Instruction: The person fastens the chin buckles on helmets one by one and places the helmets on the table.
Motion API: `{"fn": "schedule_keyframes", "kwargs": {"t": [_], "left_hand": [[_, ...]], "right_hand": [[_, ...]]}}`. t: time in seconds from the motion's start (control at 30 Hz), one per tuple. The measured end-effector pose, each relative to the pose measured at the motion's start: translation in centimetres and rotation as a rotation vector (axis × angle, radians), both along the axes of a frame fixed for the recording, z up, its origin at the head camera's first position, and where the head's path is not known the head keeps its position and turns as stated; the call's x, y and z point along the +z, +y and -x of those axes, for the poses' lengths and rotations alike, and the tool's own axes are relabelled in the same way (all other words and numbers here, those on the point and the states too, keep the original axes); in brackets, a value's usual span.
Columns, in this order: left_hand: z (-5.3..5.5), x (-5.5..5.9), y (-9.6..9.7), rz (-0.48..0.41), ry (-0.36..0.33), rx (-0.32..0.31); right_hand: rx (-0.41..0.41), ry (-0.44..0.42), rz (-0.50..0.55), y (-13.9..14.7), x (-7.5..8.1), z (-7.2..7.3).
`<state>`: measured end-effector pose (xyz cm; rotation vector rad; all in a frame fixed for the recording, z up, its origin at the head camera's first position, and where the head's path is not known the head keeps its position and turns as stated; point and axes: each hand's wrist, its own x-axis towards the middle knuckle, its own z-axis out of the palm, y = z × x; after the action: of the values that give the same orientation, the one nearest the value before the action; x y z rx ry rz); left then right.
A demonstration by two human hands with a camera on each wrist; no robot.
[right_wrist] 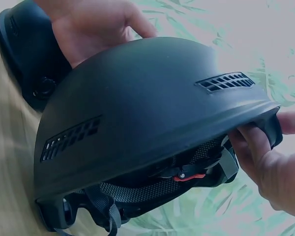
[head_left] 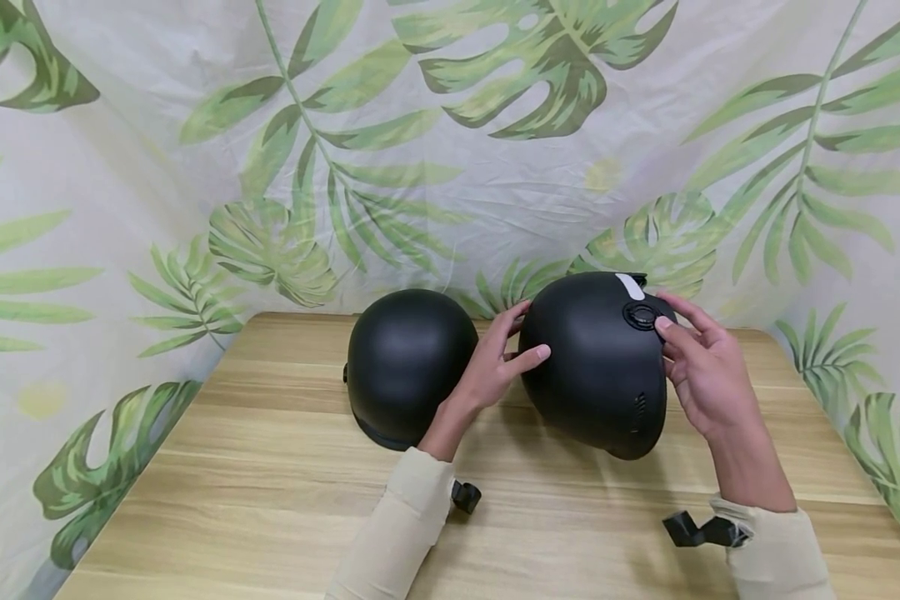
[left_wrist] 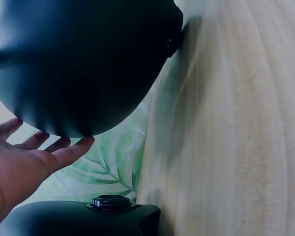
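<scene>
A matte black helmet [head_left: 592, 367] is held tilted between both hands, close over the wooden table. My right hand [head_left: 708, 375] grips its rim beside a round side knob [head_left: 641, 316], thumb outside and fingers tucked under the edge. Against the crown, my left hand [head_left: 491, 362] rests its extended fingertips and thumb. In the right wrist view, vents mark the shell, and chin straps and a red buckle piece [right_wrist: 189, 177] show inside. A second black helmet [head_left: 412, 358] sits dome-up on the table, just left of my left hand.
The wood-grain table [head_left: 270, 500] ends at a leaf-print cloth [head_left: 390, 167] hung behind and along the sides. Each sleeve has a black wrist mount; the right one [head_left: 705, 530] juts inward over the table.
</scene>
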<state>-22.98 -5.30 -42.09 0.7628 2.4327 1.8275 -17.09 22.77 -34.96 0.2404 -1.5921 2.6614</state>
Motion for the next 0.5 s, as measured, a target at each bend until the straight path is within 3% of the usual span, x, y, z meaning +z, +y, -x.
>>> {"fn": "schedule_keyframes", "kwargs": {"t": [0.03, 0.07, 0.2, 0.27, 0.3, 0.33, 0.5], "left_hand": [[0.0, 0.0, 0.0, 0.002, 0.001, 0.001], [0.6, -0.7, 0.1, 0.013, 0.011, 0.009], [1.0, -0.8, 0.0, 0.050, 0.022, 0.047], [0.9, -0.5, 0.0, 0.051, 0.029, 0.069], [0.3, 0.4, -0.2, 0.042, 0.024, 0.075], [0.1, 0.6, -0.2, 0.032, 0.029, 0.081], [-0.6, 1.5, 0.1, 0.038, 0.040, 0.106]], "right_hand": [[0.005, -0.002, 0.013, 0.1, 0.0, 0.0], [0.009, -0.003, 0.026, 0.1, 0.0, 0.0], [0.017, -0.009, 0.073, 0.1, -0.1, 0.1], [0.024, -0.013, 0.083, 0.1, -0.2, 0.1], [0.030, -0.015, 0.085, 0.1, -0.2, 0.1], [0.036, -0.016, 0.083, 0.1, -0.3, 0.0], [0.070, 0.027, -0.004, 0.6, -0.5, -0.1]]}}
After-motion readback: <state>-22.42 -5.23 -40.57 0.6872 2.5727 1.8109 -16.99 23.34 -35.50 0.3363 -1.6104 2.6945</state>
